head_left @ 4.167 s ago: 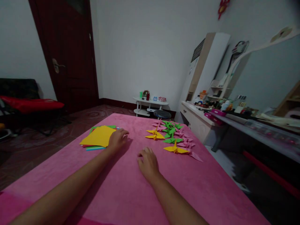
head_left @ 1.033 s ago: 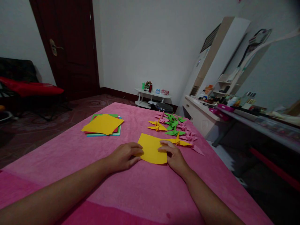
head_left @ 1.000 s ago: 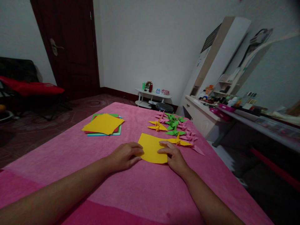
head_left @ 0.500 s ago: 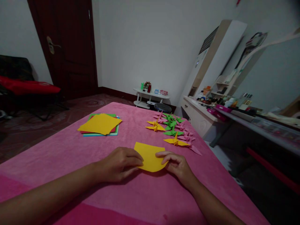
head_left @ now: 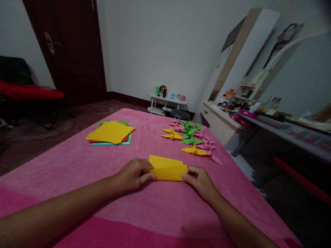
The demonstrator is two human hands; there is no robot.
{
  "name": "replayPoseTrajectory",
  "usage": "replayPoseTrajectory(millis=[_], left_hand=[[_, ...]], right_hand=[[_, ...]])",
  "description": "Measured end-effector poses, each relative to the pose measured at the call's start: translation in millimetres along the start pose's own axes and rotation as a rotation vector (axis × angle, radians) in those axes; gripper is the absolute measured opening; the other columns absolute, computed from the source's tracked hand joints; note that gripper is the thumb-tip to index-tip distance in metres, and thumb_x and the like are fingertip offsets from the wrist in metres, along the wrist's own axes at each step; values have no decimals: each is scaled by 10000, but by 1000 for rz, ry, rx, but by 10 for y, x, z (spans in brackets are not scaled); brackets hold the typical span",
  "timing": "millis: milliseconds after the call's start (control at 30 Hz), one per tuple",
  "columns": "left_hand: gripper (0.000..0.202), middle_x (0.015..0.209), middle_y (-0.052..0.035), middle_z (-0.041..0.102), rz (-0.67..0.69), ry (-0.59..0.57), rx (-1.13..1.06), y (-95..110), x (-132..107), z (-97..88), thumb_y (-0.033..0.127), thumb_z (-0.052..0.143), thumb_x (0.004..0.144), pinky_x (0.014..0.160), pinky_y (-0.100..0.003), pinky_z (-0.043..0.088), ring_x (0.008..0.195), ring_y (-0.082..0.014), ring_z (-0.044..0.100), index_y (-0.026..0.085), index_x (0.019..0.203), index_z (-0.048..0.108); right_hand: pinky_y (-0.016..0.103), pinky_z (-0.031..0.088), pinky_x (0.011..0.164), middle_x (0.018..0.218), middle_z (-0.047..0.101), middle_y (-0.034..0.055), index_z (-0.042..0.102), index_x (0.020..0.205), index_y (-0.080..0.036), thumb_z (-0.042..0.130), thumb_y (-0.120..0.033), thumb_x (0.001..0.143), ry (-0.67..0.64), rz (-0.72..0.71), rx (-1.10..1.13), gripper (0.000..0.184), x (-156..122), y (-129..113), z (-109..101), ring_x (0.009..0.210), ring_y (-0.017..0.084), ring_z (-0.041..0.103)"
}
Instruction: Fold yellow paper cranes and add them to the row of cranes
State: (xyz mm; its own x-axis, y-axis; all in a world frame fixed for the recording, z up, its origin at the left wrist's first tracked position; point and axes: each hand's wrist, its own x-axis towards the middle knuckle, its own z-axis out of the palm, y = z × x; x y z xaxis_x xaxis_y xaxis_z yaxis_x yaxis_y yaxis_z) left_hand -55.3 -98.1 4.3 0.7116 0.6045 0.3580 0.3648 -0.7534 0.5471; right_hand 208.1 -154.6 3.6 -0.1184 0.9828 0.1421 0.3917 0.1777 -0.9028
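A sheet of yellow origami paper [head_left: 169, 173] lies before me on the pink cloth [head_left: 134, 213], its near part bent up and over toward the far edge. My left hand [head_left: 136, 174] grips its left end, thumb on the front and fingers behind. At the right end my right hand [head_left: 199, 177] pinches the paper, with the thumb in front. Beyond my right hand stand folded paper cranes: a yellow crane [head_left: 194, 150] is nearest, another yellow crane [head_left: 171, 134] sits farther back, and a green crane [head_left: 191, 141] lies between several pink and green ones.
On the left of the cloth is a stack of coloured paper [head_left: 111, 132], yellow on top. A dressing table [head_left: 219, 119] with bottles stands right. Behind are a low white shelf [head_left: 168, 99], a dark door [head_left: 67, 51] and a red-covered chair [head_left: 31, 93].
The yellow paper's near edge has been brought up and over, making a doubled band. Both thumbs now press on its front. My right fingers have moved from its top face to behind it.
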Motion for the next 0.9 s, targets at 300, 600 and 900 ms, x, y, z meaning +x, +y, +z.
replayPoseTrajectory(millis=[300, 600, 900], left_hand=[[280, 682, -8, 572, -367, 67, 165, -273, 223, 2, 437, 538, 740, 524, -224, 291, 605, -131, 489, 166, 682, 577], [228, 804, -31, 587, -386, 44, 280, -326, 357, 1, 407, 612, 663, 533, -244, 314, 665, -154, 524, 180, 682, 594], [276, 887, -36, 611, -365, 148, 78, -443, 318, 75, 413, 685, 582, 704, -278, 426, 805, -187, 555, 192, 743, 648]], right_hand=[[228, 340, 558, 644, 460, -11, 412, 477, -176, 568, -186, 644, 205, -31, -256, 229, 227, 124, 20, 616, 124, 466], [236, 354, 561, 606, 538, -1, 472, 457, -175, 613, -153, 567, 235, -12, -528, 180, 361, 108, 43, 606, 133, 502], [216, 311, 449, 505, 533, -33, 551, 500, -162, 681, -222, 537, 257, 145, -144, 148, 398, 293, 41, 466, 96, 444]])
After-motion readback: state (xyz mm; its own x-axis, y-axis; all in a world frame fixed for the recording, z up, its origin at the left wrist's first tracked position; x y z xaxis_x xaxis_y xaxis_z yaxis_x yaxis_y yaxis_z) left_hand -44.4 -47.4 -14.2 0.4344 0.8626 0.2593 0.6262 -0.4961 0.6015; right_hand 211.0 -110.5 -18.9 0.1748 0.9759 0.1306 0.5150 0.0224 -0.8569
